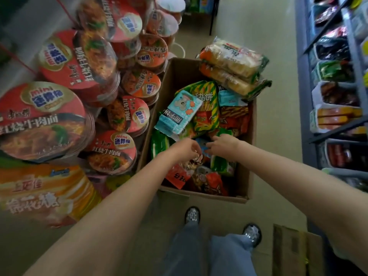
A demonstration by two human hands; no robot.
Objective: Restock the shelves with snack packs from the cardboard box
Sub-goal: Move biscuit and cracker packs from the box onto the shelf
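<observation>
An open cardboard box (175, 76) stands on the floor in front of me, filled with mixed snack packs. On top lie a light blue bear pack (179, 112) and a green-yellow striped pack (207, 108). Both my hands reach into the middle of the box. My left hand (184, 149) has its fingers curled and pinches the top of a pack with a cartoon print (197, 159). My right hand (224, 145) comes in from the right, its fingertips curled on a small blue pack (203, 146) between the two hands. The shelves (338, 120) run along the right edge.
Stacked red instant noodle cups (89, 62) tower close on the left, touching the box side. Two clear cake packs (233, 62) rest on the box's far right corner. My feet (192, 215) stand just behind the box. A flat cardboard piece (294, 253) lies at lower right.
</observation>
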